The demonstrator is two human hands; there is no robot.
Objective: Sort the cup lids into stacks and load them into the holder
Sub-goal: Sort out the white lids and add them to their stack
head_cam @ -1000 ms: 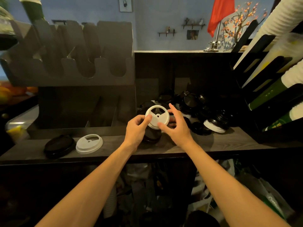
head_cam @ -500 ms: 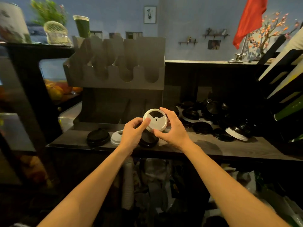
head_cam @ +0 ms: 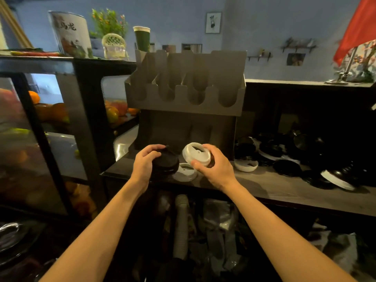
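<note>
Two bare forearms reach from the foreground over a dark worktop (head_cam: 264,185). The left hand (head_cam: 145,163) rests at the worktop's front left end, its grip curled over a black lid (head_cam: 167,162). In the dim light this may be one lid or a short stack. The right hand (head_cam: 216,170) holds a white lid (head_cam: 196,153) tilted in the air, grip clamped on the rim between thumb and fingers. Just below and between the two hands, a second white lid (head_cam: 184,173) lies flat on the worktop. Farther right, an upturned white lid (head_cam: 246,165) sits beside a loose pile of black lids (head_cam: 284,153) spread toward the back. Behind the hands stands the grey holder (head_cam: 185,106), four rounded slots open to the front. A green cup (head_cam: 142,38) stands beyond it, and a red flag (head_cam: 358,27) hangs at far right.
</note>
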